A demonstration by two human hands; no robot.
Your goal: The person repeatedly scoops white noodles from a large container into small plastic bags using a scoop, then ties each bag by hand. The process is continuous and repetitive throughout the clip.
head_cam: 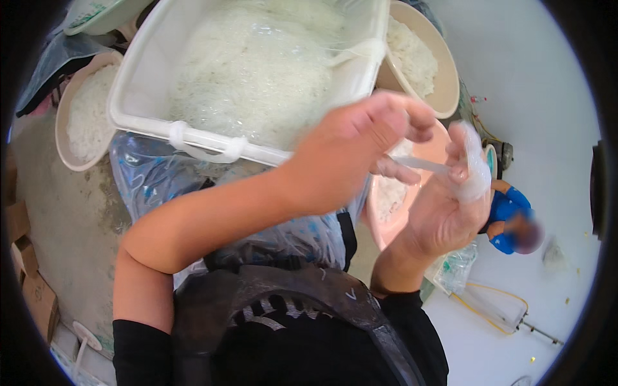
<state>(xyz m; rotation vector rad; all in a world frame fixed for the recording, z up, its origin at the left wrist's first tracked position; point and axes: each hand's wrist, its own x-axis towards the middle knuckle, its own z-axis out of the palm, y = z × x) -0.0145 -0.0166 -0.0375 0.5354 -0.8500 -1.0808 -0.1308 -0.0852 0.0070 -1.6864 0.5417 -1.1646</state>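
My left hand, blurred, reaches across in front of the tub. A narrow, wet, translucent white strip runs nearly straight from its lower fingers to my right hand. More of this white material is wound around the fingers of my right hand, which is raised with its palm towards me. Behind the hands sits a peach basin with white stringy material in it. Before me stands a large white plastic tub with pale wet strands in clear liquid. Lengths of white casing-like material hang over its near rim.
Beige basins holding white material stand left and right of the tub. Clear plastic sheeting covers my lap. A person in blue is at the right. Cardboard boxes lie at the lower left.
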